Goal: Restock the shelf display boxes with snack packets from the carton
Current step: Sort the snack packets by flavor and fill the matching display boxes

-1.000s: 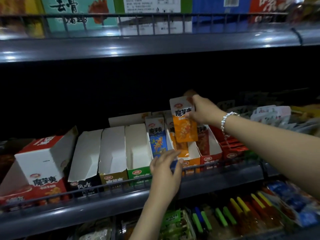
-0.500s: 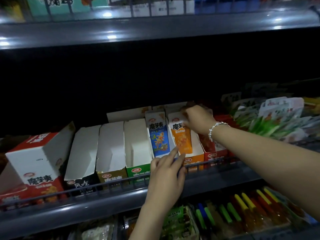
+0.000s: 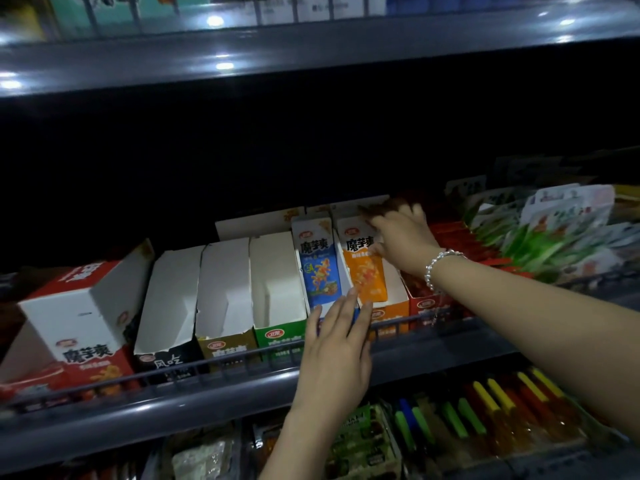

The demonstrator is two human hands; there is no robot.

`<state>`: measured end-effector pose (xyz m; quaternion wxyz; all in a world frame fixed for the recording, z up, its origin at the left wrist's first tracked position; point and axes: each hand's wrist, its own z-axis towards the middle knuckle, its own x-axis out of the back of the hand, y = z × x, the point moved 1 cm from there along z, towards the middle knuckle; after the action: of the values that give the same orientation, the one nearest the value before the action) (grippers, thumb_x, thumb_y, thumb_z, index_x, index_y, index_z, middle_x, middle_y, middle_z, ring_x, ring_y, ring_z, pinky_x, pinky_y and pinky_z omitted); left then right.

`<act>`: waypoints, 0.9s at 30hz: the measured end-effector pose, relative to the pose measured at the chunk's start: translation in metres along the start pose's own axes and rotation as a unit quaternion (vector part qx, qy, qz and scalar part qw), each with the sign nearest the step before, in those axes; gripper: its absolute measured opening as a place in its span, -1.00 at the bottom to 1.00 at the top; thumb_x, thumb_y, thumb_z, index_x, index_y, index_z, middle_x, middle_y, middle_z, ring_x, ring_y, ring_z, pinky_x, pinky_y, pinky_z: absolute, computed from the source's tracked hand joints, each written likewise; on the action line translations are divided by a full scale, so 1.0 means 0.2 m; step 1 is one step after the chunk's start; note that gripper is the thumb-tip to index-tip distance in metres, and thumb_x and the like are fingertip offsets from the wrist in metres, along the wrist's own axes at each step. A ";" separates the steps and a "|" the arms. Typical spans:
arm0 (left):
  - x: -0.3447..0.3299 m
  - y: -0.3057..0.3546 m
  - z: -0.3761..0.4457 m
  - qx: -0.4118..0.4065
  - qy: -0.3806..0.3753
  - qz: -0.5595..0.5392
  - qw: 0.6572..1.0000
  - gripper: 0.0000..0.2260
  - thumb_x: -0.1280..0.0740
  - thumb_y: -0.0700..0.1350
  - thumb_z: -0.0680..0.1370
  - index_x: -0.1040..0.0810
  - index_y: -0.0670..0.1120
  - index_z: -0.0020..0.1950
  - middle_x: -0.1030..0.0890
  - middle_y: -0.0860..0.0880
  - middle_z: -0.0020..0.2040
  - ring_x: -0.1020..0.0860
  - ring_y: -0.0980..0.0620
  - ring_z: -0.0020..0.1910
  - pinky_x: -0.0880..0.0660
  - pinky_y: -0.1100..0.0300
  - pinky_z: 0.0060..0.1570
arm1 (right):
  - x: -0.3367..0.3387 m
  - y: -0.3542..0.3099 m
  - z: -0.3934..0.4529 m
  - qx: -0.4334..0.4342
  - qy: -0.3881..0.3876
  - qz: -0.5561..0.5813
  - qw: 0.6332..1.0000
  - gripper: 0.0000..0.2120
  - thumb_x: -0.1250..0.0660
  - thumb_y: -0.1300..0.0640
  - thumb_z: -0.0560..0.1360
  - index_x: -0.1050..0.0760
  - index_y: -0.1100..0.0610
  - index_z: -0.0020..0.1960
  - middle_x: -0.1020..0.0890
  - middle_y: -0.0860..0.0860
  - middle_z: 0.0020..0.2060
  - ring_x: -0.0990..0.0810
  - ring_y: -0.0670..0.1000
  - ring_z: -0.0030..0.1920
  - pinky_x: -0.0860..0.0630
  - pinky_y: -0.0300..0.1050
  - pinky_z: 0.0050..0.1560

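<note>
Left of my left hand [image 3: 334,355], three display boxes [image 3: 277,282] stand open and hollow. A wire rail [image 3: 221,370] fences their fronts; the upper shelf [image 3: 311,53] caps the dark gap above.

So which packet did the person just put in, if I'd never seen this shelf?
Find the middle shelf with its row of display boxes. In the orange-fronted box, right of the blue packet, stands the orange packet; the right hand touches it, the only orange one.
</note>
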<state>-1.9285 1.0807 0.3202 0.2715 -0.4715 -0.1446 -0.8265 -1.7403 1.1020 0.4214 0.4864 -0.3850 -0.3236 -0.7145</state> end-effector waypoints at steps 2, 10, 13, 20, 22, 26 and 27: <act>0.01 0.00 -0.01 0.001 -0.002 0.002 1.000 -0.51 -0.09 0.00 0.47 -0.44 -0.04 0.38 -0.46 -0.07 0.39 -0.45 -0.02 0.35 -0.10 -0.01 0.39 | 0.00 0.01 -0.04 0.012 0.013 0.007 1.000 -0.55 -0.23 -0.04 0.56 -0.30 0.03 0.41 -0.46 0.04 0.26 -0.29 0.11 0.27 -0.15 -0.03 0.22; 0.05 0.04 -0.14 -0.004 0.042 -0.030 0.999 -0.54 -0.11 -0.03 0.49 -0.46 -0.07 0.36 -0.46 -0.11 0.38 -0.44 -0.04 0.34 -0.14 -0.03 0.38 | 0.03 -0.01 -0.41 0.059 0.097 0.183 0.977 -0.52 -0.38 0.07 0.47 -0.42 0.03 0.37 -0.48 -0.01 0.33 -0.33 0.07 0.34 -0.16 -0.01 0.30; 0.04 0.04 -0.25 0.007 0.061 -0.062 0.996 -0.57 -0.13 -0.05 0.48 -0.49 -0.08 0.32 -0.49 -0.11 0.35 -0.45 -0.04 0.31 -0.18 -0.03 0.34 | -0.01 -0.07 -0.62 0.060 0.108 0.260 0.958 -0.58 -0.41 0.11 0.44 -0.51 0.09 0.28 -0.59 0.01 0.16 -0.46 0.08 0.17 -0.41 0.05 0.20; -0.07 0.10 -0.64 0.078 0.002 -0.095 0.992 -0.56 -0.10 -0.04 0.52 -0.47 -0.11 0.35 -0.50 -0.11 0.34 -0.42 -0.04 0.32 -0.29 -0.04 0.32 | -0.26 -0.25 -1.22 -0.005 0.068 0.328 0.942 -0.68 -0.32 0.03 0.51 -0.54 0.07 0.24 -0.64 -0.04 0.08 -0.56 -0.01 0.10 -0.51 -0.12 0.07; -0.14 0.12 -0.76 0.090 -0.035 -0.090 0.991 -0.56 -0.10 -0.05 0.50 -0.49 -0.13 0.33 -0.52 -0.13 0.31 -0.49 -0.10 0.27 -0.34 -0.06 0.27 | -0.36 -0.31 -1.38 0.003 0.027 0.302 0.953 -0.64 -0.22 -0.03 0.49 -0.57 0.07 0.21 -0.66 -0.04 0.04 -0.61 0.02 0.03 -0.56 -0.07 0.02; -0.30 0.20 -1.03 0.144 -0.161 -0.110 0.970 -0.57 -0.12 -0.08 0.60 -0.28 -0.06 0.49 -0.28 -0.07 0.50 -0.26 -0.06 0.46 -0.13 0.03 0.41 | -0.55 -0.41 -1.71 0.001 -0.061 0.240 0.969 -0.64 -0.31 -0.01 0.39 -0.60 0.06 0.14 -0.68 -0.03 0.00 -0.64 0.02 0.00 -0.56 -0.08 -0.02; -0.35 0.22 -1.10 0.157 -0.197 -0.110 0.962 -0.55 -0.12 -0.07 0.62 -0.20 -0.03 0.52 -0.21 -0.04 0.53 -0.19 -0.04 0.49 -0.06 0.07 0.43 | -0.60 -0.43 -1.78 0.005 -0.080 0.227 0.971 -0.64 -0.32 -0.02 0.36 -0.61 0.07 0.12 -0.68 -0.02 -0.02 -0.65 0.03 -0.02 -0.56 -0.08 -0.03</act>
<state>-2.0283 0.9577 0.1462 0.2159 -0.5577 -0.3736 -0.7091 -1.8788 0.8844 0.1339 0.6101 -0.5024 -0.2690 -0.5504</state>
